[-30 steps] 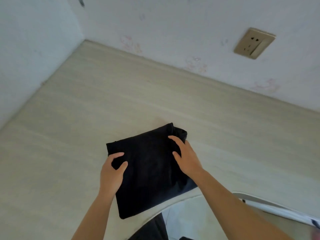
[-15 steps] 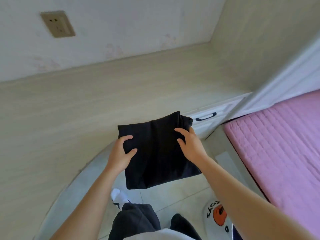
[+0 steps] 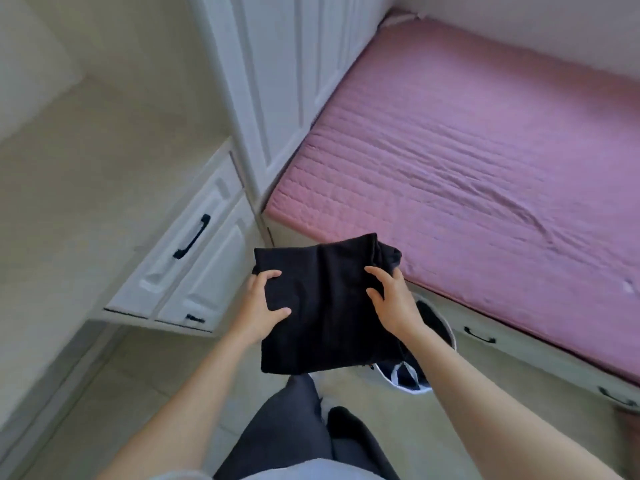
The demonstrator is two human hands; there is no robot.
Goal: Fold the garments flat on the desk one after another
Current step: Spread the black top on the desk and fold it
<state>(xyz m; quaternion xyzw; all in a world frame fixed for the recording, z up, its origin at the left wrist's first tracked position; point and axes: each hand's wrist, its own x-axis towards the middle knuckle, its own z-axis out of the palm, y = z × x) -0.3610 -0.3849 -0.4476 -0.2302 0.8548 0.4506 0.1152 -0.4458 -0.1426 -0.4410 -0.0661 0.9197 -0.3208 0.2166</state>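
The folded black garment (image 3: pixel 327 306) is held in the air beside the tabletop (image 3: pixel 79 174), near the pink bed's (image 3: pixel 467 161) corner. Its left edge is clasped in the left hand's (image 3: pixel 258 308) grip and its right edge in the right hand's (image 3: pixel 394 303) grip, thumbs on top, above a dark basket (image 3: pixel 438 327).

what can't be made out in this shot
Head view, the only one:
- garment: folded up, so its type and its underside are hidden.
- basket: mostly behind the garment and the right hand; its contents are unclear.
- left hand: the fingers under the cloth are hidden.
- desk: blurred and cut off by the left edge.
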